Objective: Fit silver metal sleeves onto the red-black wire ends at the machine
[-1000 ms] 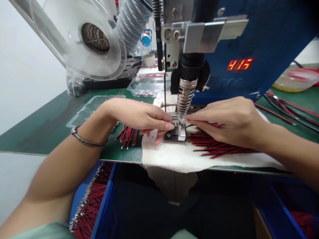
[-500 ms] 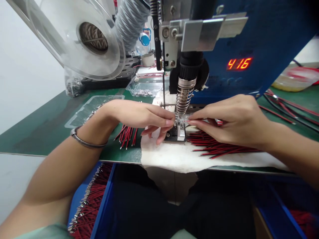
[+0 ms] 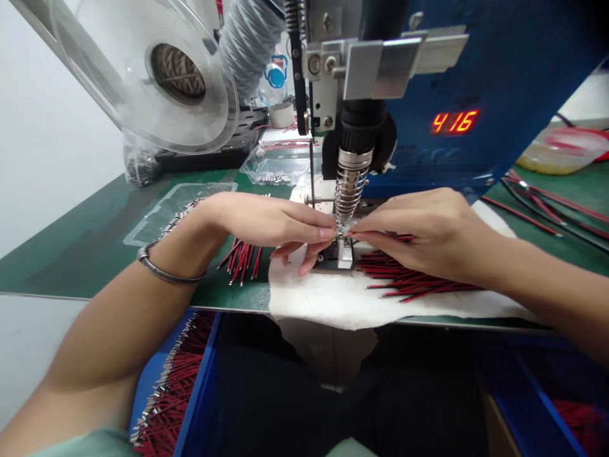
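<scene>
My left hand [image 3: 290,228] is pinched at the left side of a small metal fixture [image 3: 345,255]; whatever its fingertips hold is hidden. From the right, my right hand [image 3: 423,230] pinches a thin red and black wire [image 3: 406,237], its end at the fixture. The hands' fingertips nearly meet, a small gap apart. Right above them stands the spring-wrapped soldering head [image 3: 353,184] of a blue machine [image 3: 476,70]. Under my right hand lies a pile of red and black wires [image 3: 394,276] on a white cloth [image 3: 328,301].
A short bundle of wires [image 3: 245,257] lies left of the cloth. Clear plastic trays [image 3: 147,222] hold small metal parts. A transparent fume hood [image 3: 118,95] hangs upper left. Below the table edge, a blue bin [image 3: 202,381] holds many wires with metal ends.
My right hand has moved slightly left, bringing the wire end closer to the fixture and my left fingertips. My left hand has barely moved.
</scene>
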`<state>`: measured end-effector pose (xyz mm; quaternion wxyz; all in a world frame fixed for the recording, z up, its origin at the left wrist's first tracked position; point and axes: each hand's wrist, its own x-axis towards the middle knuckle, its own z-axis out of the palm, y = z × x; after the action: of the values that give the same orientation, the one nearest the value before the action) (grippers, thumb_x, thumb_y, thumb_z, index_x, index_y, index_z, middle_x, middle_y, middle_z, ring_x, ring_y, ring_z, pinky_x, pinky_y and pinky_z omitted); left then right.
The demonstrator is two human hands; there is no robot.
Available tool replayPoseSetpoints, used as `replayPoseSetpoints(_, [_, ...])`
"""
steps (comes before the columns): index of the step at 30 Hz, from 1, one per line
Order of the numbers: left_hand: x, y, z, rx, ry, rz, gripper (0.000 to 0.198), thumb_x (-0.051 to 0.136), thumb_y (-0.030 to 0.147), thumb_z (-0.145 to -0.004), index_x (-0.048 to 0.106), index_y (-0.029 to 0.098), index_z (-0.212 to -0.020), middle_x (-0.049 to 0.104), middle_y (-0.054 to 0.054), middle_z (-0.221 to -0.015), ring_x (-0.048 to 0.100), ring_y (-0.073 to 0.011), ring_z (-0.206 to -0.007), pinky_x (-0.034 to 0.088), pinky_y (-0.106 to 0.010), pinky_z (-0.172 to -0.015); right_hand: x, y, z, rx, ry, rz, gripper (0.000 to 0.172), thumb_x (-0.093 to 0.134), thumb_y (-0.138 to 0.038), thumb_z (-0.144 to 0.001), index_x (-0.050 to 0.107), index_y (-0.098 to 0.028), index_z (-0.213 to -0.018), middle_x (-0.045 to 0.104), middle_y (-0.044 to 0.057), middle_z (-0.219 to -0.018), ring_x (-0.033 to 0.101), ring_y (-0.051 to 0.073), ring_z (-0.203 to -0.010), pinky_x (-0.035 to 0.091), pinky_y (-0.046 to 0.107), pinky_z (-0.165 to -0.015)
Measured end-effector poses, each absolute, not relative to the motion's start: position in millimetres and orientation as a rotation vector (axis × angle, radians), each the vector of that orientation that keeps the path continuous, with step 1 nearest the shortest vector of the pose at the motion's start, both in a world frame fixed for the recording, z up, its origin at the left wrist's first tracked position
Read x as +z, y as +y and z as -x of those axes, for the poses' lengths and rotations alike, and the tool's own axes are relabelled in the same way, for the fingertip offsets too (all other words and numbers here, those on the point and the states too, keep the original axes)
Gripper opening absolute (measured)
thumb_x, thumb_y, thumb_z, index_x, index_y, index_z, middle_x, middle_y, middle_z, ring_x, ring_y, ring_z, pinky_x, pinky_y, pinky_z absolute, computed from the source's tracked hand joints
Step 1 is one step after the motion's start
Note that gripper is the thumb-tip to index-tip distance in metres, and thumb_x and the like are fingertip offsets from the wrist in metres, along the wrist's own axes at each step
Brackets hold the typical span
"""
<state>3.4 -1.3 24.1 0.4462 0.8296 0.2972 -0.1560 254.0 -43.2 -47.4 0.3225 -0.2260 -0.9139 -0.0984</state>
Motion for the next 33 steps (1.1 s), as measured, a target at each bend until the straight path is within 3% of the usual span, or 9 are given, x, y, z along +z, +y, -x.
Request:
replayPoseSetpoints(6, [20.6,1.1,-1.8,-0.353,0.731,-2.050,0.020,0.048,0.031,-0.105,0.054,0.020,-0.089,0.071,-0.004,-0.084,0.057,-0.0146,-0.067,0.048,-0.025,-0.068,-48.4,-44.3,-252.7,-0.245,-2.395,0.616,0.019,0.063,-0.024,-0.104,0.081,-0.019,-0.101,0.082,0.005,-0.087,0.075,0.020,-0.068,0.055,0.033,-0.060])
replayPoseSetpoints(15, [17.8,1.6,-2.4,-0.317,0.747,-2.037,0.020,0.050,0.030,-0.102,0.053,0.021,-0.085,0.069,-0.002,-0.078,0.055,-0.0130,-0.062,0.046,-0.024,-0.063,-47.0,-43.9,-255.4,-0.257,-2.416,0.569,0.019,0.063,-0.023,-0.104,0.080,-0.020,-0.098,0.080,0.004,-0.081,0.072,0.017,-0.064,0.053,0.031,-0.058])
replayPoseSetpoints(21, [21.0,0.2,-3.4,-0.348,0.756,-2.036,0.030,0.041,0.032,-0.108,0.047,0.021,-0.081,0.070,-0.003,-0.081,0.053,-0.0114,-0.062,0.046,-0.023,-0.063,-45.5,-43.8,-255.8,-0.232,-2.427,0.535,0.015,0.064,-0.021,-0.103,0.079,-0.021,-0.098,0.083,0.004,-0.088,0.077,0.019,-0.071,0.056,0.032,-0.063])
replayPoseSetpoints(33, [21.2,-1.5,-4.7,-0.351,0.800,-2.019,0.034,0.035,0.030,-0.110,0.044,0.022,-0.078,0.070,-0.003,-0.079,0.051,-0.0104,-0.059,0.048,-0.021,-0.061,-42.9,-47.1,-255.0,-0.196,-2.413,0.542,0.017,0.063,-0.021,-0.102,0.079,-0.019,-0.095,0.082,0.005,-0.085,0.075,0.018,-0.067,0.054,0.032,-0.059])
